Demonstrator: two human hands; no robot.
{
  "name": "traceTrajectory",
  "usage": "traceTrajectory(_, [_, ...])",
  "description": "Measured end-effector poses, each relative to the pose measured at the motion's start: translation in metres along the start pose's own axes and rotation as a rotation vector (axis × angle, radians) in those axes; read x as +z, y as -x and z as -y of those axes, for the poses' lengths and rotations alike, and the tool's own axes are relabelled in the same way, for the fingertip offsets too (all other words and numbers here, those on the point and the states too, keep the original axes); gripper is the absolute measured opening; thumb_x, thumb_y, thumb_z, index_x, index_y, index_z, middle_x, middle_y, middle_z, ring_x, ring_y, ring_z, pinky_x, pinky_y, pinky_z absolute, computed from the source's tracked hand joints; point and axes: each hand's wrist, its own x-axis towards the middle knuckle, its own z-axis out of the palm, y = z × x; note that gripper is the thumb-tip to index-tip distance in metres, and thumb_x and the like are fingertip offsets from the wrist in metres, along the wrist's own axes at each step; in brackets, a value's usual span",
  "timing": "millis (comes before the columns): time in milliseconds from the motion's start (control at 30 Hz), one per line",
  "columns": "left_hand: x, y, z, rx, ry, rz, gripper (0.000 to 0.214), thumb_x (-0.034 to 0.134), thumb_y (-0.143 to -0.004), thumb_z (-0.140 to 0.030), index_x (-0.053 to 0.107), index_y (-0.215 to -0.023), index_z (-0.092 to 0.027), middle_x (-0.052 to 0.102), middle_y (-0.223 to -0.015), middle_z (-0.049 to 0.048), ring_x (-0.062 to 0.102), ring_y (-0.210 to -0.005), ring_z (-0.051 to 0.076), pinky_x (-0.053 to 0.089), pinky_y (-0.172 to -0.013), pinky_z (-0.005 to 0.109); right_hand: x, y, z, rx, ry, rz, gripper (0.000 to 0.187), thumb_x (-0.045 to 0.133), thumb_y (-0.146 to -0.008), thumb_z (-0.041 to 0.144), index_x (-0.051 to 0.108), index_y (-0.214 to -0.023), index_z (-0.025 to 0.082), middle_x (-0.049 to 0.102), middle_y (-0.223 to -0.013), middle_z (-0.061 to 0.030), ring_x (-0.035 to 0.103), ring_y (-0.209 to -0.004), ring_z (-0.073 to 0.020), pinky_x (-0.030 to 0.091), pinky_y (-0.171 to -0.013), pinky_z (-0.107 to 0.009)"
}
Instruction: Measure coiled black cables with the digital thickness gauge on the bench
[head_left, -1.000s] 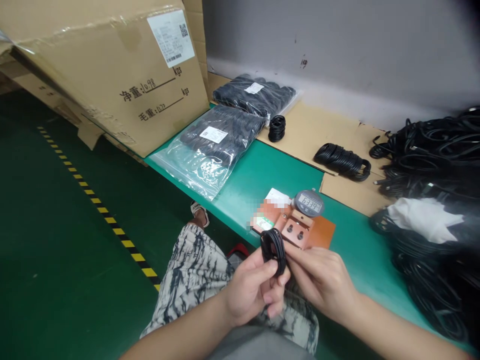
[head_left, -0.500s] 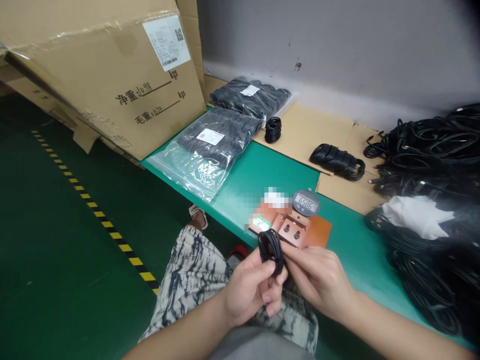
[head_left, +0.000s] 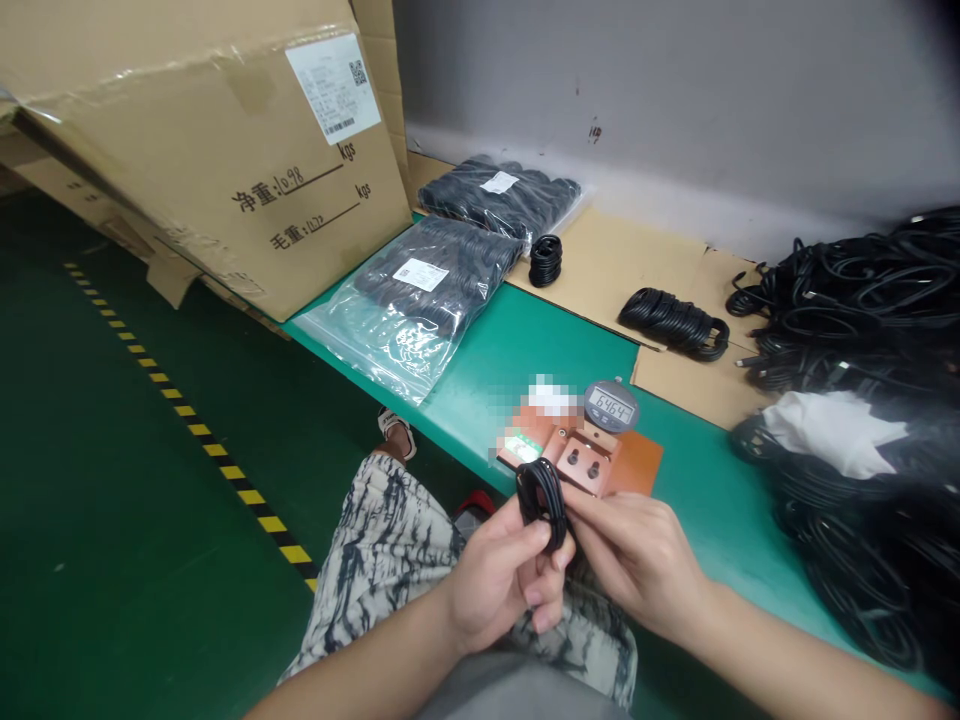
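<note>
A coiled black cable point(head_left: 541, 500) is gripped between the thumb and fingers of my left hand point(head_left: 502, 570), in front of the table's edge. Close against the coil, at the near side of a digital dial gauge point(head_left: 611, 406), my right hand point(head_left: 637, 555) has its fingers pinched together; what they hold is hidden. The gauge stands on an orange-brown base point(head_left: 637, 462) with a copper-coloured metal block point(head_left: 583, 465) that carries two dark screws. Digits show on its display.
Bagged cable coils point(head_left: 442, 265) lie beside a large cardboard box point(head_left: 225, 170) at the left. A small coil point(head_left: 545, 261) and a row of coils point(head_left: 673, 323) rest on cardboard. Loose black cables point(head_left: 862, 290) and a white cloth-like piece point(head_left: 840, 432) fill the right side.
The digits on the gauge display have changed, from about 6586 to about 6464. Both hands and the cable coil have kept nearly the same place.
</note>
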Motion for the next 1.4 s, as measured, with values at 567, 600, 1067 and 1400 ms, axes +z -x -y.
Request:
traceTrajectory(567, [-0.0001,0.0008,0.0008,0.002,0.0,-0.002,0.012,0.055,-0.091,-0.026,0.049,-0.099,-0.02,0.052,-0.077,-0.0011,0.038,-0.043,0.002,0.041,-0.039,0.014,-0.0002,-0.0012,0.0004,-0.016,0.013,-0.023,0.038,0.05,-0.094,0.007,0.054,-0.13,0.018,0.067,-0.069,0.0003,0.061,-0.055,-0.0123,0.045,-0.054,-0.024])
traceTrajectory(600, [0.0001,0.0009,0.0008,0.001,0.0,-0.003,0.012,0.055,-0.091,-0.026,0.048,-0.099,-0.019,0.052,-0.077,-0.0011,0.038,-0.043,0.002,0.041,-0.039,0.014,-0.0002,-0.0012,0.0004,-0.016,0.014,-0.022,0.038,0.05,-0.094,0.007,0.054,-0.13,0.018,0.068,-0.069,0.0003,0.061,-0.055,-0.0124,0.045,-0.054,-0.024])
traceTrajectory(1067, [-0.0002,0.0012,0.0017,0.008,-0.008,-0.008,0.014,0.055,-0.091,-0.026,0.051,-0.104,-0.02,0.051,-0.078,-0.0008,0.036,-0.044,0.002,0.04,-0.04,0.014,0.0022,0.0035,-0.006,-0.022,-0.098,-0.102,0.033,0.058,-0.089,0.004,0.061,-0.119,0.017,0.07,-0.073,-0.0005,0.061,-0.054,-0.0115,0.043,-0.051,-0.025])
traceTrajectory(1400, [0.0007,0.0014,0.0014,0.004,-0.018,-0.015,0.016,0.055,-0.092,-0.028,0.051,-0.105,-0.02,0.051,-0.077,-0.0008,0.035,-0.044,0.002,0.039,-0.039,0.014,0.0029,0.0036,-0.0048,0.001,-0.101,-0.114,0.031,0.057,-0.089,0.005,0.063,-0.117,0.019,0.069,-0.07,0.0001,0.061,-0.053,-0.0108,0.043,-0.05,-0.024])
